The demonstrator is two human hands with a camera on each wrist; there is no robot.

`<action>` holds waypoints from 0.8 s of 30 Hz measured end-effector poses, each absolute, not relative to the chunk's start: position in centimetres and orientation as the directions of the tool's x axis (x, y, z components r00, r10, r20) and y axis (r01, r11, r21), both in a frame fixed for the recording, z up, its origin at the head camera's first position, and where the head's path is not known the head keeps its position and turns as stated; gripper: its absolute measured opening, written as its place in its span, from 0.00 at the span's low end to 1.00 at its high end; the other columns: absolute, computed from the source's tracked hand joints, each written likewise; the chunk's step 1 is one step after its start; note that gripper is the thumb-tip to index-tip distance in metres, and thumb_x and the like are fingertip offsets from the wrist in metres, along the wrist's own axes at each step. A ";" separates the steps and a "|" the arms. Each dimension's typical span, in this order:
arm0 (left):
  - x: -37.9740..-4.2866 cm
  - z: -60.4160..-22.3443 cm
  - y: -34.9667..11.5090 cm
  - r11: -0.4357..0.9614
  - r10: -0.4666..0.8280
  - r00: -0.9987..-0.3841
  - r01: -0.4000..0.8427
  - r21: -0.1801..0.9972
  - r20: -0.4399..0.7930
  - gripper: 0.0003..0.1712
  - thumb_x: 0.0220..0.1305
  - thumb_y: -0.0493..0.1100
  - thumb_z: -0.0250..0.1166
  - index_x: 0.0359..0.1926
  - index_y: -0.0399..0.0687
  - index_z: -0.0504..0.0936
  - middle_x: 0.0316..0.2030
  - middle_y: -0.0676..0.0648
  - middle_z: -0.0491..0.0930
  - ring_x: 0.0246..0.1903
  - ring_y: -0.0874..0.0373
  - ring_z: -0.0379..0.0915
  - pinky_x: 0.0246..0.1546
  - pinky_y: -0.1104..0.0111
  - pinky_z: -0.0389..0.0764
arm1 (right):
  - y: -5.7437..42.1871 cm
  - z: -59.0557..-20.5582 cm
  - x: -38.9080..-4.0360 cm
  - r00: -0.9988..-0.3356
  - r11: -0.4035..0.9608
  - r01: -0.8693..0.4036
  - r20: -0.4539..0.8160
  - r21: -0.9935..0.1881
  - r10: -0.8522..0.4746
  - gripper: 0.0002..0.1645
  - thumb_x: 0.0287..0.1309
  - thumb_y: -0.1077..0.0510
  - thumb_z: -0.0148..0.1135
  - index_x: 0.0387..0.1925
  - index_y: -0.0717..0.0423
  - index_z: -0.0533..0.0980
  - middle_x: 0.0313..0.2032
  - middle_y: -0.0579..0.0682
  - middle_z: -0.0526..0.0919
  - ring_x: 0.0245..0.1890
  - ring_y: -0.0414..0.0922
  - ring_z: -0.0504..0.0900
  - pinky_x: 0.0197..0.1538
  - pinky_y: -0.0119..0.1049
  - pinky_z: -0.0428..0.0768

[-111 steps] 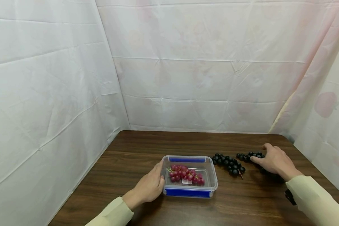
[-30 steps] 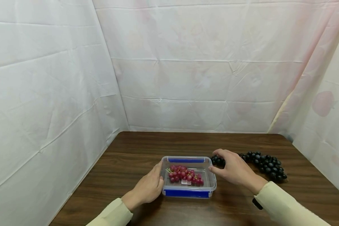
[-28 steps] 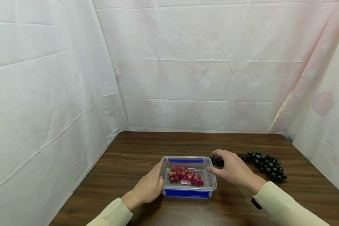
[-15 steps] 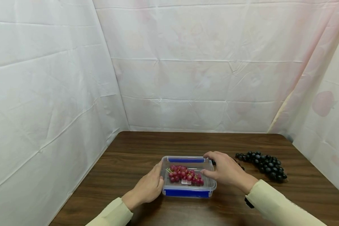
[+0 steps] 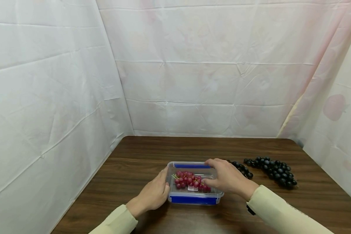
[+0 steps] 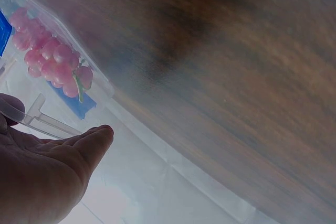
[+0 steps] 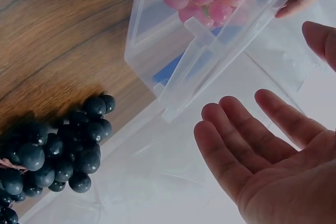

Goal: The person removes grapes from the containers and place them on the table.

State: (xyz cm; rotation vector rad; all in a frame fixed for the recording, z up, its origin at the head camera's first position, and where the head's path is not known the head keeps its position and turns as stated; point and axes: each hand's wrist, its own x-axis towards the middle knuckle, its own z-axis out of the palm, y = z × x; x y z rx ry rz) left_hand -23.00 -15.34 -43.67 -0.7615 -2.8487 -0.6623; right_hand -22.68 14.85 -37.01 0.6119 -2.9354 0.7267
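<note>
A clear lidded-style plastic box (image 5: 193, 200) with blue latches stands on the table, a bunch of red grapes (image 5: 190, 180) lying in it. Along the box's left side rests my left hand (image 5: 152, 193), fingers extended; in the left wrist view the hand (image 6: 47, 166) is right at a clear plastic flap. My right hand (image 5: 229, 178) is over the box's right side with thumb and fingers spread. Nothing is held in the right hand (image 7: 283, 156), as the right wrist view shows. Behind it a bunch of black grapes (image 5: 242, 169) is partly hidden.
A second black bunch (image 5: 278, 172) lies farther right on the dark wooden table (image 5: 152, 149). White cloth (image 5: 178, 81) hangs behind the table and at both sides.
My right hand has moved left, from the far black grapes, past the nearer bunch, to over the box's right side. The left hand stays at the box; the grapes lie as before.
</note>
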 end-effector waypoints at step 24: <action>-23.1 -43.7 -15.3 0.784 0.444 -0.871 0.492 0.379 0.212 0.38 0.74 0.41 0.48 0.79 0.30 0.50 0.76 0.32 0.58 0.72 0.42 0.60 0.69 0.49 0.67 | 12.8 -37.8 -23.7 -0.916 0.830 -0.386 0.064 -0.403 -0.396 0.35 0.55 0.41 0.76 0.61 0.49 0.79 0.55 0.50 0.84 0.54 0.49 0.82 0.54 0.54 0.82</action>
